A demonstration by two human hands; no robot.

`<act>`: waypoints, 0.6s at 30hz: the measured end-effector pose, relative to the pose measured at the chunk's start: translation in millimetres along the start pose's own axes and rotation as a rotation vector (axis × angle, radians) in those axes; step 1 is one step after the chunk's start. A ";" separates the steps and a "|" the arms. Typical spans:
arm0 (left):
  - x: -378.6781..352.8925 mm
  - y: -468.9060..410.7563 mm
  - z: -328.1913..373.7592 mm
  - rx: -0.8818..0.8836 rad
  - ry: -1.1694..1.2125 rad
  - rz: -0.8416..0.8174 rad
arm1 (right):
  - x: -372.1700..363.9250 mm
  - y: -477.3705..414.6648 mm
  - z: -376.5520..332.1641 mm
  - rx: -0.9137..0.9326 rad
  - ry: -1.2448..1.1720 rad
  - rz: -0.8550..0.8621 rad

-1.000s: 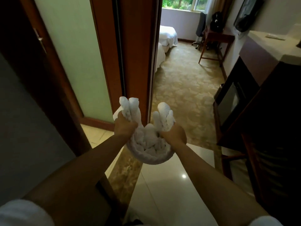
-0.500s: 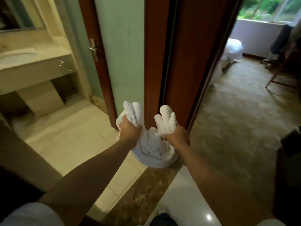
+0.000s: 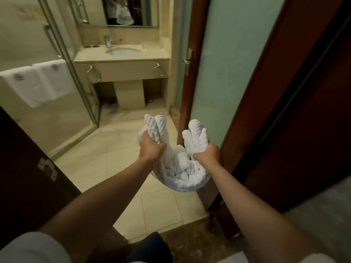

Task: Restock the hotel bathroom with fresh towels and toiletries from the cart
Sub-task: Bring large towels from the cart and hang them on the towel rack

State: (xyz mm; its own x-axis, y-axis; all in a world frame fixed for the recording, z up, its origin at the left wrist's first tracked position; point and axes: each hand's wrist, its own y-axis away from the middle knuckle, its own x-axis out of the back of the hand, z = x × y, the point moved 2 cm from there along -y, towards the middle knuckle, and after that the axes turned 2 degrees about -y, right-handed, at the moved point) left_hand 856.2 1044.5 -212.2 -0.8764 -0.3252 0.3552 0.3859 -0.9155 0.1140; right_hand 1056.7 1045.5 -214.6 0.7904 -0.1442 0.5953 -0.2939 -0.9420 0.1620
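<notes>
Towel bundle (image 3: 183,175), white and ribbed, hangs like a hammock between the two hands at the bathroom doorway, above the tiled floor (image 3: 106,164). The left hand (image 3: 151,147) is clenched around one gathered end, the right hand (image 3: 206,154) around the other. To carry it well, I think both ends should be held high so nothing drags, then brought toward the far counter (image 3: 152,56) with the sink (image 3: 123,52).

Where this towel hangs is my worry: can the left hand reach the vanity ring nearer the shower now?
Probably not yet: the left hand grips the towel along with the right hand, and the ring sits far across open floor. Nothing blocks the way.
</notes>
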 end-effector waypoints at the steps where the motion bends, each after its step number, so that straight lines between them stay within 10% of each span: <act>1: 3.4 -14.8 -2.7 0.013 -0.005 0.026 | -10.1 -11.6 -9.4 0.024 0.015 -0.023; 18: 77.3 -355.3 10.0 0.084 0.039 0.296 | -209.2 -263.4 -216.7 0.185 0.023 -0.254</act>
State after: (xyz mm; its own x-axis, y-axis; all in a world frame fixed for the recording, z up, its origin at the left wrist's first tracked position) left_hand 654.3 1347.0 -216.1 -0.7323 -0.5850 0.3486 0.6469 -0.7575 0.0876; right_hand 852.3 1389.5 -211.3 0.8132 0.1077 0.5719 0.0158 -0.9865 0.1632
